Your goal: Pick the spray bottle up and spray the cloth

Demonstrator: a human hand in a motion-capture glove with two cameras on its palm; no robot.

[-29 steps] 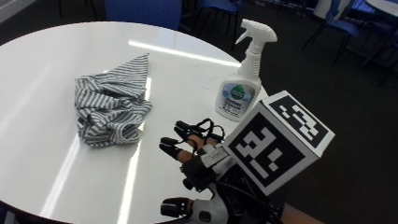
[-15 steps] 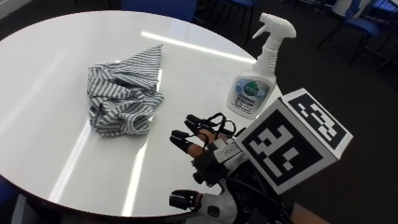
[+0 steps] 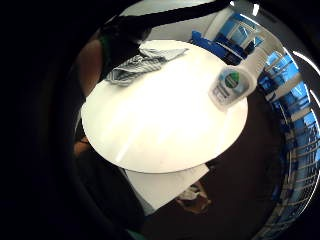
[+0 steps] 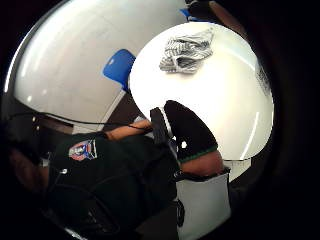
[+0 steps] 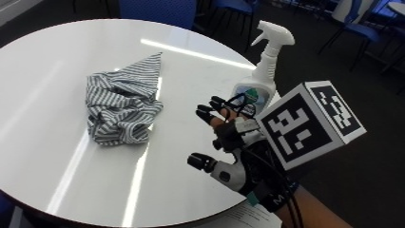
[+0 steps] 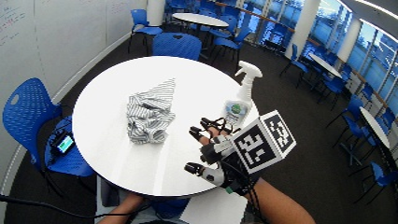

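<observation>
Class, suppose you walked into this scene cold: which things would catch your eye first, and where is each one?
The gloved right hand hovers over the near edge of the round white table, fingers spread and holding nothing. Just beyond it, the white spray bottle stands upright near the table's rim. The crumpled striped cloth lies toward the table's middle, apart from both.

The gloved right hand [image 5: 231, 142] is hovering palm-down, fingers [image 5: 208, 114] spread and extended, thumb out sideways, gripping nothing.
</observation>
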